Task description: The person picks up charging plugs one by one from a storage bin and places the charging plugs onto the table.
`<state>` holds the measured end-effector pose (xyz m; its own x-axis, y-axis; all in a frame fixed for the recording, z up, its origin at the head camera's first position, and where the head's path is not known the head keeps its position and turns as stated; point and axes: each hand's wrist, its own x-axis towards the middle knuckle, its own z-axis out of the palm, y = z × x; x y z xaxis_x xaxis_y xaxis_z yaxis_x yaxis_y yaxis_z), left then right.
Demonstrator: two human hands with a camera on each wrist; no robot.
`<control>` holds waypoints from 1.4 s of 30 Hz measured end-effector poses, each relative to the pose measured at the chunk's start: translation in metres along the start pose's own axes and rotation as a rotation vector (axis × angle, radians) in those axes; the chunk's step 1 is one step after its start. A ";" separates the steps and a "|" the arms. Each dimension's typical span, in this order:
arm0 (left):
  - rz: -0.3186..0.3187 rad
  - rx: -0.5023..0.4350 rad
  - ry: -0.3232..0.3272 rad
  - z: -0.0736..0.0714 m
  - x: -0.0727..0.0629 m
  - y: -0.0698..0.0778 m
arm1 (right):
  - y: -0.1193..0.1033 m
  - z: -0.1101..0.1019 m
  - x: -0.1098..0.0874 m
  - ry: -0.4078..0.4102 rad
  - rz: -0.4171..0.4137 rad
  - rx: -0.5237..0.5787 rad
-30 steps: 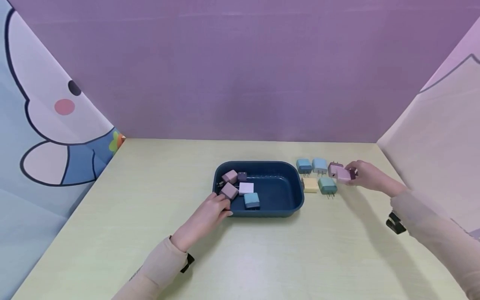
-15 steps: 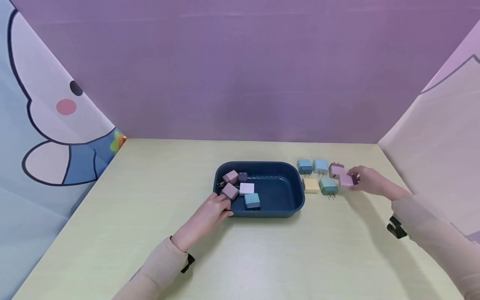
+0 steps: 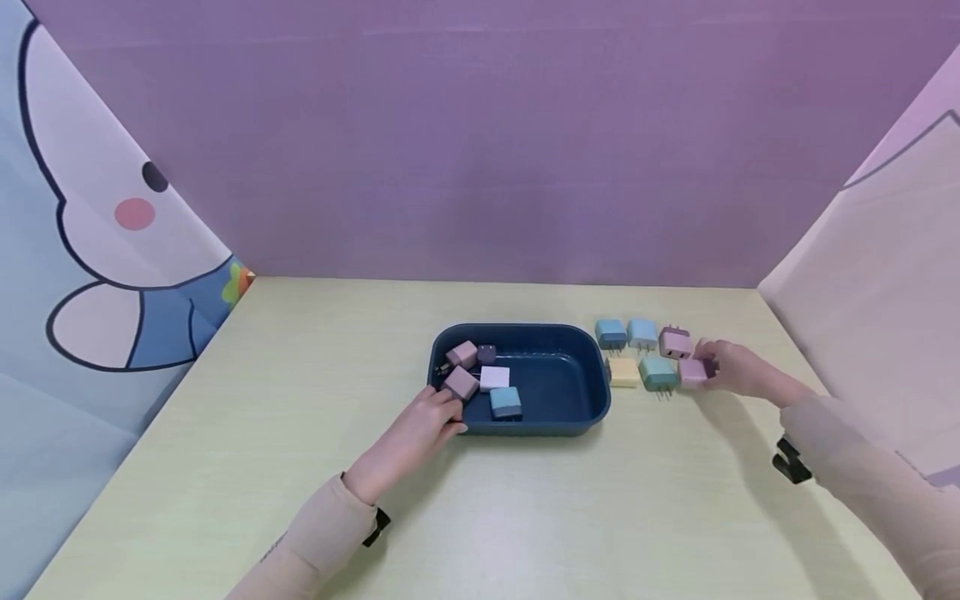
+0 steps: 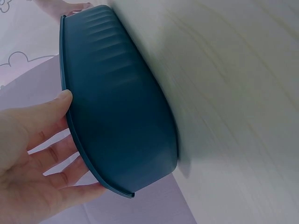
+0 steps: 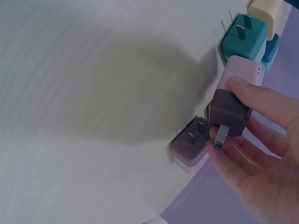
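Smoothly rounded pink charger (image 5: 227, 101) between fingers (image 5: 230, 163)

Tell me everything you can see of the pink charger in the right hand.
The pink charger is boxy with rounded edges: a pink body, a dark purplish end and a metal prong sticking out of it. The casing looks like smooth plastic. The right hand pinches it, pink end facing the green charger beside it; contact with that or the table is unclear.
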<state>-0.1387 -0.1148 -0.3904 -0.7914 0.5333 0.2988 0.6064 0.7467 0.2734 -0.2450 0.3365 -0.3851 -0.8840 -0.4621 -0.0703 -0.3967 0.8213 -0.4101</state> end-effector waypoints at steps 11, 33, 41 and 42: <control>0.002 0.007 -0.001 0.000 -0.001 0.001 | 0.002 0.007 0.000 0.010 -0.041 -0.040; -0.006 -0.001 0.000 -0.001 -0.001 0.002 | 0.006 0.014 0.000 0.005 0.003 -0.040; -0.012 0.003 0.000 -0.001 0.000 0.002 | 0.008 0.016 -0.001 -0.005 0.024 -0.024; -0.013 0.002 -0.001 -0.001 0.000 0.002 | 0.007 0.016 -0.001 -0.003 0.025 -0.028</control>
<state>-0.1371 -0.1137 -0.3884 -0.7991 0.5242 0.2942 0.5961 0.7543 0.2751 -0.2434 0.3377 -0.4022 -0.8929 -0.4426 -0.0830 -0.3815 0.8414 -0.3827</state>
